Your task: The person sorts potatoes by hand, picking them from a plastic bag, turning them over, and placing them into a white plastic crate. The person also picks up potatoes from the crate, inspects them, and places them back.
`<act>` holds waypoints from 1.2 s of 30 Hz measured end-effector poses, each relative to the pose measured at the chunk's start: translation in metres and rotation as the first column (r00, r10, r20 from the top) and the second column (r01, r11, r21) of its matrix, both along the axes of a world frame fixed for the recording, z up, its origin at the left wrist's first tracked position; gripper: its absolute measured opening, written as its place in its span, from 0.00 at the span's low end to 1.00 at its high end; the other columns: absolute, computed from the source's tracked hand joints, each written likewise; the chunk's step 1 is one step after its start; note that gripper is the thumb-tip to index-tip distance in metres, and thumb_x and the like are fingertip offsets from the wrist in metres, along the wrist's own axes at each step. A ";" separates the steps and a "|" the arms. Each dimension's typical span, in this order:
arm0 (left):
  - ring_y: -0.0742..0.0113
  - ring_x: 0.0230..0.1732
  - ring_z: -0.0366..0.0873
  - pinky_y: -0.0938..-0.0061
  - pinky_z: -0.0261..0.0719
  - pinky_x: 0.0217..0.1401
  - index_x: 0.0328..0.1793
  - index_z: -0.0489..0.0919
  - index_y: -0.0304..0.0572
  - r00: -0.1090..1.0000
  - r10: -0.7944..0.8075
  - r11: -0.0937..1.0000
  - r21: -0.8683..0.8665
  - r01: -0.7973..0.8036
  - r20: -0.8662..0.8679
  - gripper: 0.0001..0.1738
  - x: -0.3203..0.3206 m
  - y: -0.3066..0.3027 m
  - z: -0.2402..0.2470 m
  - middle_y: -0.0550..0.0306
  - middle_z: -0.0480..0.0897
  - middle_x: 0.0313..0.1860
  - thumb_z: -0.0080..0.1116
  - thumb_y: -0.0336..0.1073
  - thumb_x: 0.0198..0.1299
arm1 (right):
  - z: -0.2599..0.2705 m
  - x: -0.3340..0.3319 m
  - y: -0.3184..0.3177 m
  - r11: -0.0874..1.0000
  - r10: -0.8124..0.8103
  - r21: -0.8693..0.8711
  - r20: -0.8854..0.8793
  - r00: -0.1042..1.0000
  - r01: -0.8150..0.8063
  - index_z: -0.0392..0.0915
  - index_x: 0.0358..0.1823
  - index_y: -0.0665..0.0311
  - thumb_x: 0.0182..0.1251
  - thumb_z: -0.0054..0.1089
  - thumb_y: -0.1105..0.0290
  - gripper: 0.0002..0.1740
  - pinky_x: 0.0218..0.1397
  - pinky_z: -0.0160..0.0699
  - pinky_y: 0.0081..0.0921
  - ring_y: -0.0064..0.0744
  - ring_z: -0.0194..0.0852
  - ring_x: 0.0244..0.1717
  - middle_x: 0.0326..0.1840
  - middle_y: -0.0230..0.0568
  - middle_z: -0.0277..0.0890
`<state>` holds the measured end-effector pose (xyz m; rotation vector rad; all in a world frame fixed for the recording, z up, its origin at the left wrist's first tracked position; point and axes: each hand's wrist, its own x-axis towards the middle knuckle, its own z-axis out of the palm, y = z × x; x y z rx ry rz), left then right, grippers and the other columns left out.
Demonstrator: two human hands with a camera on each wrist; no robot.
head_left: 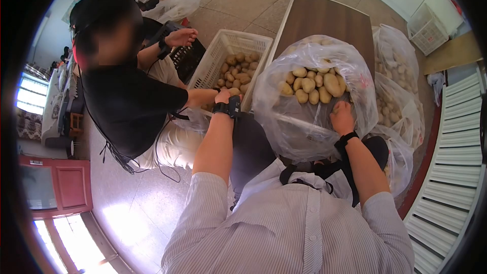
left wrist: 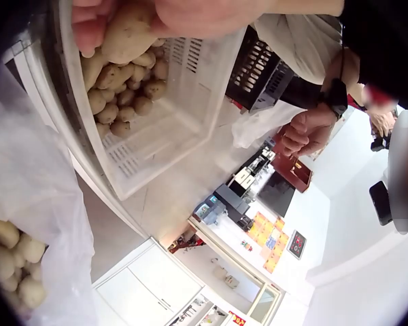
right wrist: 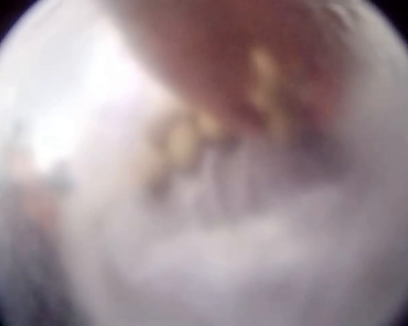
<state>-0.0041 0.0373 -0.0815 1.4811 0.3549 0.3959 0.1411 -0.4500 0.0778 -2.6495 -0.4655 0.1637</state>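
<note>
My left hand [head_left: 223, 96] is over the near end of a white plastic crate [head_left: 266, 40] of potatoes. In the left wrist view, its thumb and fingers pinch a large pale potato [left wrist: 128, 32] above the other potatoes [left wrist: 126, 95]. My right hand [head_left: 342, 116] is inside the mouth of a clear plastic bag [head_left: 269, 83], just in front of a heap of potatoes [head_left: 314, 83], with its fingers loosely bent. The right wrist view is badly blurred; the hand [right wrist: 224, 61] shows as a dark shape beside yellowish potatoes [right wrist: 182, 146].
A brown-topped table [head_left: 329, 15] bears the bag. More bags of potatoes [head_left: 395, 66] stand along its right side, near a white radiator [head_left: 446, 172]. At the left, another person [head_left: 132, 91] sits by the crate, one arm reaching into it. Behind is a black crate [head_left: 187, 61].
</note>
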 end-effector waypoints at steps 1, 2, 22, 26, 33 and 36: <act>0.47 0.31 0.78 0.56 0.83 0.30 0.53 0.70 0.33 0.998 0.059 0.977 0.207 -0.054 -0.016 0.16 -0.004 -0.003 0.000 0.39 0.78 0.40 0.49 0.38 0.68 | 0.001 -0.002 0.001 1.000 -0.002 -0.003 0.001 1.000 0.002 0.67 0.50 0.56 0.54 0.64 0.71 0.22 0.49 0.77 0.50 0.58 0.74 0.52 0.60 0.48 0.64; 0.48 0.27 0.78 0.58 0.83 0.28 0.51 0.72 0.32 0.993 0.117 0.909 0.404 -0.099 -0.019 0.16 0.008 0.028 -0.034 0.39 0.79 0.35 0.48 0.40 0.68 | 0.003 -0.006 0.002 1.000 0.007 0.009 0.003 1.000 -0.007 0.67 0.51 0.55 0.55 0.63 0.72 0.22 0.49 0.77 0.50 0.58 0.74 0.52 0.60 0.48 0.65; 0.58 0.40 0.79 0.64 0.80 0.42 0.52 0.74 0.41 0.968 0.032 0.766 -0.616 -0.185 -0.251 0.11 0.015 -0.194 0.182 0.55 0.78 0.44 0.55 0.37 0.66 | -0.042 -0.014 -0.003 0.880 0.101 0.475 -0.238 0.966 0.024 0.73 0.58 0.60 0.59 0.59 0.68 0.23 0.48 0.77 0.40 0.49 0.78 0.46 0.42 0.51 0.77; 0.61 0.37 0.79 0.69 0.81 0.39 0.55 0.74 0.41 0.928 -0.154 0.832 -0.552 -0.064 -0.340 0.14 0.012 -0.227 0.176 0.56 0.77 0.47 0.55 0.37 0.67 | 0.000 -0.029 0.010 0.778 0.046 0.502 -0.643 0.764 0.376 0.72 0.60 0.63 0.60 0.59 0.69 0.24 0.38 0.76 0.30 0.33 0.77 0.38 0.38 0.42 0.77; 0.64 0.41 0.81 0.69 0.82 0.41 0.61 0.72 0.38 0.861 -0.302 0.898 -0.424 0.113 -0.409 0.21 0.008 -0.254 0.184 0.55 0.78 0.48 0.57 0.37 0.64 | 0.003 -0.047 0.024 0.645 0.361 0.632 -0.747 0.558 0.429 0.73 0.60 0.62 0.64 0.59 0.68 0.22 0.31 0.71 0.24 0.23 0.72 0.31 0.38 0.34 0.76; 0.63 0.45 0.79 0.68 0.80 0.46 0.65 0.70 0.39 0.828 -0.378 0.886 -0.422 0.193 -0.415 0.25 0.007 -0.259 0.188 0.55 0.77 0.52 0.58 0.39 0.65 | 0.012 -0.057 0.034 0.641 0.405 0.614 -0.781 0.476 0.462 0.75 0.55 0.64 0.67 0.59 0.64 0.18 0.31 0.71 0.24 0.24 0.71 0.30 0.36 0.34 0.75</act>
